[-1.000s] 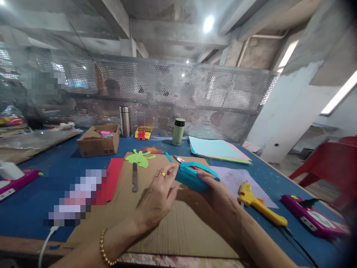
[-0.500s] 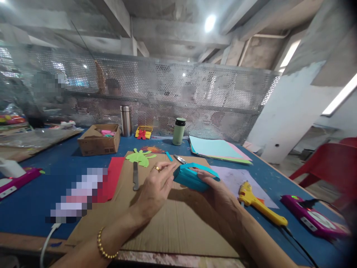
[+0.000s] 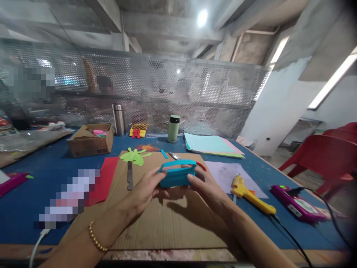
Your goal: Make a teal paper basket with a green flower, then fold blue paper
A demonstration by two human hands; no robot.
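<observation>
A small blue paper basket [image 3: 175, 178], with a strip arching over its top like a handle, is held just above the cardboard sheet [image 3: 167, 227]. My left hand [image 3: 149, 186] grips its left end, thumb on the near side. The right end is in my right hand [image 3: 205, 182], fingers partly hidden behind it. Behind the basket lie scissors [image 3: 175, 156], their red handle showing past my right fingers. Green paper cutouts [image 3: 135, 156] and a metal blade [image 3: 129, 176] lie left of the basket, and a narrow blue strip [image 3: 164, 153] lies beyond it.
A yellow glue gun [image 3: 251, 195] lies on lilac paper [image 3: 223, 171] at right, near a purple power strip [image 3: 295, 204]. Red paper [image 3: 104, 182] is at left. Behind stand a cardboard box [image 3: 90, 143], a steel flask [image 3: 119, 121], a green tumbler [image 3: 173, 130] and stacked coloured paper [image 3: 212, 144].
My left hand has moved from beside the basket's left end to grip it. The basket has turned to show its long side squarely. The view has shifted slightly to the right.
</observation>
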